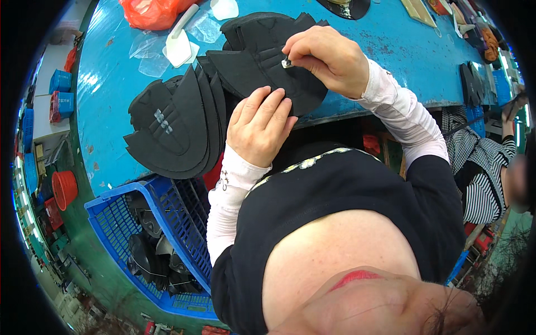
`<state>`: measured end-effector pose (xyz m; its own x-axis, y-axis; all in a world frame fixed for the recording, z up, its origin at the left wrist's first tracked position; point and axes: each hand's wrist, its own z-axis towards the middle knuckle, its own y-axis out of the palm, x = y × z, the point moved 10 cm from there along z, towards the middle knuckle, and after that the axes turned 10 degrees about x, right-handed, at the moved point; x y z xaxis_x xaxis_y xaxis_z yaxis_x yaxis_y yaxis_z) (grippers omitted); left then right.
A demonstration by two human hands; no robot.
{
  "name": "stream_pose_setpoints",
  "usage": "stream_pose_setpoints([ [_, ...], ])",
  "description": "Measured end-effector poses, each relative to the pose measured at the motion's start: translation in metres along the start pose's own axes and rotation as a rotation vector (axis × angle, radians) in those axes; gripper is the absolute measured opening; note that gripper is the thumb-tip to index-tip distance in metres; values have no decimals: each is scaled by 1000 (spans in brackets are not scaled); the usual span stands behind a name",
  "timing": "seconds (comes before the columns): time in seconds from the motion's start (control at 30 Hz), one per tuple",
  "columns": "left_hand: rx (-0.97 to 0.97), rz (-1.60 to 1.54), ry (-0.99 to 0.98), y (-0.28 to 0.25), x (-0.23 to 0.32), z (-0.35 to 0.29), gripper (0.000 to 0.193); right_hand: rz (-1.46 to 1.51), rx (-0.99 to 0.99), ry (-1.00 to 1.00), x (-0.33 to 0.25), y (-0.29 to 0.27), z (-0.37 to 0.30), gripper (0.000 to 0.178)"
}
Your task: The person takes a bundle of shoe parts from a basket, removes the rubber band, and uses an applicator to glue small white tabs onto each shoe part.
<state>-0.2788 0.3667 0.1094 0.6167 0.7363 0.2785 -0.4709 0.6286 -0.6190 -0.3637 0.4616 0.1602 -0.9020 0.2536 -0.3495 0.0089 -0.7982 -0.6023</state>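
Note:
My left hand point(259, 125) rests with its fingers stretched out over the near edge of several black, flat, curved cut pieces point(240, 70), which look like shoe upper parts. Above the same pieces, my right hand point(328, 58) is closed in a pinch on a small white piece point(287, 63) with a dark upper end; its exact kind is too small to make out. Left of my left hand lies another fanned stack of black cut pieces point(190, 114). Small whitish translucent strips point(163, 121) sit on the middle of its top piece.
Everything lies on a blue table point(106, 111). White cut pieces point(178, 49), clear plastic film point(149, 64) and an orange-red plastic bag point(153, 12) are at the back left. A blue crate point(151, 192) with black parts stands below the table's left edge. Another person point(483, 178) is at the right.

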Motion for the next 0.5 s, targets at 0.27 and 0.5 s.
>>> stream_pose_setpoints([
  [0.27,2,-10,-19,0,-2,1,30,-65,17,-36,4,7,0,16],
  [0.5,3,-21,-23,-1,-2,2,29,-85,101,-44,22,5,3,18],
])
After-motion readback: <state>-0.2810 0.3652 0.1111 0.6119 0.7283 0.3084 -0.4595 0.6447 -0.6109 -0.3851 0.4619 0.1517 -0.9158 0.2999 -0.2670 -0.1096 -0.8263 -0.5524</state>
